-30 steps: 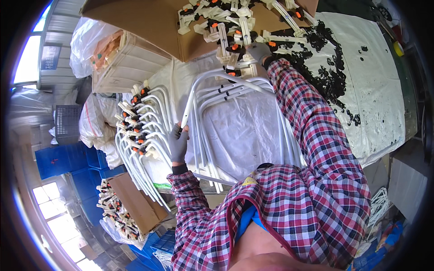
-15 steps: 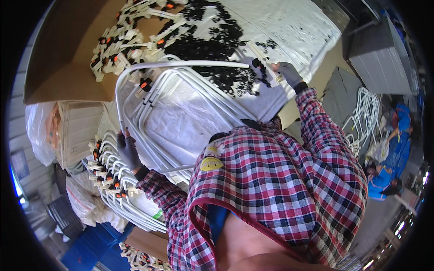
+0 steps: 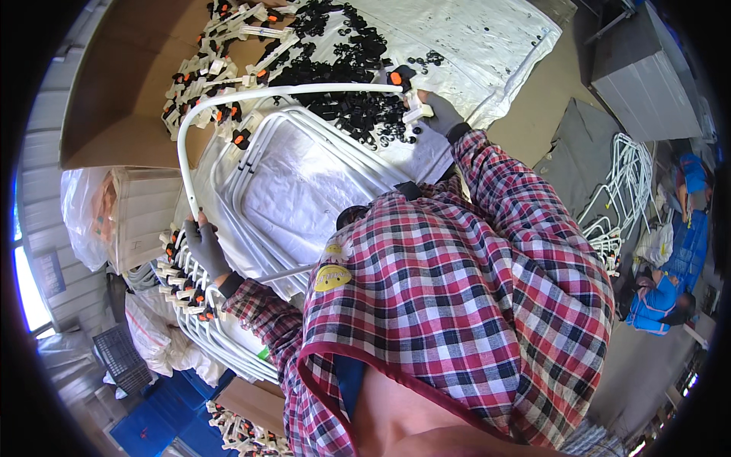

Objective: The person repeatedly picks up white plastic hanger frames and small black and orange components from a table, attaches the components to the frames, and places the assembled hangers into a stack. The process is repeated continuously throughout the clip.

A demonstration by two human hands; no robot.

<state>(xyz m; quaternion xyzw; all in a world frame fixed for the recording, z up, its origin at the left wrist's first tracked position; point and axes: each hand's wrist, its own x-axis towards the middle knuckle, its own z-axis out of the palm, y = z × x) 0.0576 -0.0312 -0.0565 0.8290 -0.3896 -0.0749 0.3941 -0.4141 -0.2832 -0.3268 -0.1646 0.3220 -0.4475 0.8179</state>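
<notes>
A white bent tube point(image 3: 285, 90) arches over a stack of similar bent tubes point(image 3: 251, 164). My left hand point(image 3: 204, 247), in a grey fingerless glove, is closed on its lower left end. At the tube's far right end, my right hand point(image 3: 442, 114), gloved alike, grips a cream plastic clamp point(image 3: 415, 110) with a black and orange part point(image 3: 397, 76) on it. That part meets the tube's tip; whether the tube is seated inside cannot be told. The right fingertips are partly hidden behind the clamp.
A cardboard box point(image 3: 122, 91) and many cream clamps point(image 3: 213, 76) are at the far left, beside scattered black rings point(image 3: 358, 114). White tubes with clamps point(image 3: 205, 327) are stacked by my left arm. People in blue sit at the right, near more white tubes point(image 3: 624, 175).
My right hand has brought the cream clamp leftward to the tube's right end. The tube, in my left hand, has shifted a little left and up from the stack.
</notes>
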